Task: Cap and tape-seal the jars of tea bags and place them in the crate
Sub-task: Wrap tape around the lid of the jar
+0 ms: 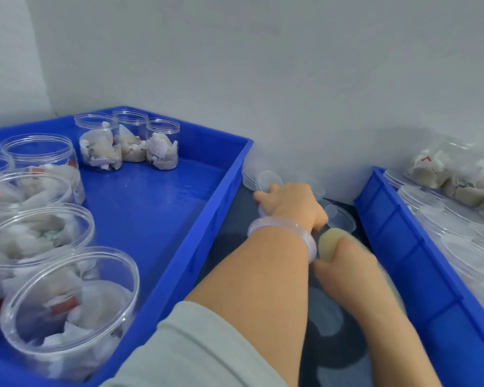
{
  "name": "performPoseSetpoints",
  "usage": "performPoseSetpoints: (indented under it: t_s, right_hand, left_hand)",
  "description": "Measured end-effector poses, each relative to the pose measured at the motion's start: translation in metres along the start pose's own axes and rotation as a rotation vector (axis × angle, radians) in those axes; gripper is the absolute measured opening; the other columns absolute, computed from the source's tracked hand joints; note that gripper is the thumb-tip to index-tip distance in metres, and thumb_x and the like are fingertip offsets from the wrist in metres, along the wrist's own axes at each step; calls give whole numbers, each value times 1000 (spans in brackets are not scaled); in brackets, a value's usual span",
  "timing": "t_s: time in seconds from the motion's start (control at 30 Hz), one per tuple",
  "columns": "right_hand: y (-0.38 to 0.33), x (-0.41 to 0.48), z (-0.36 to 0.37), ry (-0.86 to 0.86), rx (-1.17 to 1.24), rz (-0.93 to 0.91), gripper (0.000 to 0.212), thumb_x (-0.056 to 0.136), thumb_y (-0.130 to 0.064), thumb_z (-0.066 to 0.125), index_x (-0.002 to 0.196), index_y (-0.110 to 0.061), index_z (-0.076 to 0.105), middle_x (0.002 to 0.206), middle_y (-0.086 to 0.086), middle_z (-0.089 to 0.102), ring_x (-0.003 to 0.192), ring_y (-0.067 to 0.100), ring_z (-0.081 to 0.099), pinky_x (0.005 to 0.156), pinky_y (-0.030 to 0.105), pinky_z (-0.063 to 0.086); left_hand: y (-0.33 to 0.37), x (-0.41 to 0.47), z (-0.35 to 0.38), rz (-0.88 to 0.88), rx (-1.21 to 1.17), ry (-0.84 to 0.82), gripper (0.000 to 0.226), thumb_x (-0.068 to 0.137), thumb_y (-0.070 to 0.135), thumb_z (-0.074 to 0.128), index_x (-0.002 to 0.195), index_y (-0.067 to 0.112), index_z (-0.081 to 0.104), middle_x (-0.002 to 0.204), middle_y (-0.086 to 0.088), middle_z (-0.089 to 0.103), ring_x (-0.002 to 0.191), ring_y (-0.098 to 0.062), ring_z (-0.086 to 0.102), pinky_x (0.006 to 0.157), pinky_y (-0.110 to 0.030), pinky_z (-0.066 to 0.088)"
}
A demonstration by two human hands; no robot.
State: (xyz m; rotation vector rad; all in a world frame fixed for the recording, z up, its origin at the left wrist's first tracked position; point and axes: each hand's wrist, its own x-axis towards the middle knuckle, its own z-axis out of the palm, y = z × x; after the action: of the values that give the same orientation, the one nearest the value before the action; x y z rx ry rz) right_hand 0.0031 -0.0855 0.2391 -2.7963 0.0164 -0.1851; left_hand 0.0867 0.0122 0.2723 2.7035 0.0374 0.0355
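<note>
**In the gap between the two crates: reaching for a lid**

Between the left crate (221, 208) and the right crate (397, 233), loose clear lids (268, 180) lie against the wall, within reach of both. The open jars (67, 308) of tea bags stand uncapped in the left crate. The right crate holds clear-topped jars (430, 202), seemingly finished ones.

The left hand (294, 208), with a pale bracelet (282, 238) on its wrist, lies back-up over the lids. Its thumb touches one and its fingers bend down out of sight, so I cannot tell whether it has pinched a lid.

The right hand (352, 258), blurred, is curled around a pale yellow roll (330, 244). This is probably the tape, kept ready for sealing once a jar is capped.
</note>
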Motion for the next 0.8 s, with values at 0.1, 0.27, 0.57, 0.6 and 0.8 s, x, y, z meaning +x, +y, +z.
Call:
performPoseSetpoints:
  t_s: [0.1,0.27,0.57,0.6,0.8]
  right_hand:
    - [4,-15,1,-44,82,-28,20,73,-30,62,79,-21,45,70,-3,53,60,13,49,52,29,39]
    - [26,19,21,-122,-32,47,42,86,-32,59,118,-9,45,85,-1,52,77,15,52,65,30,46]
    - [36,47,58,-109,7,-37,82,72,-66,66,136,-18,44,142,7,38,132,25,31,108,35,30]
    - [36,51,54,-86,190,-44,81,74,-55,72,141,-19,41,146,3,36,134,20,31,109,33,30]
    - [20,63,37,-106,1069,-295,50,82,-2,70,122,-29,58,124,-14,63,114,2,58,88,16,47]
  left_hand:
    - [-3,5,-1,2,53,44,34,70,21,69,100,24,52,93,0,45,113,-32,40,81,-45,30]
    - [-9,14,-1,74,133,-42,45,61,26,82,94,23,51,103,-2,47,113,-31,41,79,-45,28]
    - [-18,5,1,34,-583,338,44,87,63,43,106,27,61,110,7,63,108,-18,54,85,-38,36]
    - [-20,2,1,0,-858,504,31,91,51,47,103,26,61,109,7,63,105,-15,56,85,-35,40]
    - [-48,-2,27,-60,-1285,557,21,99,38,43,98,23,59,92,15,58,84,1,53,64,-9,38]
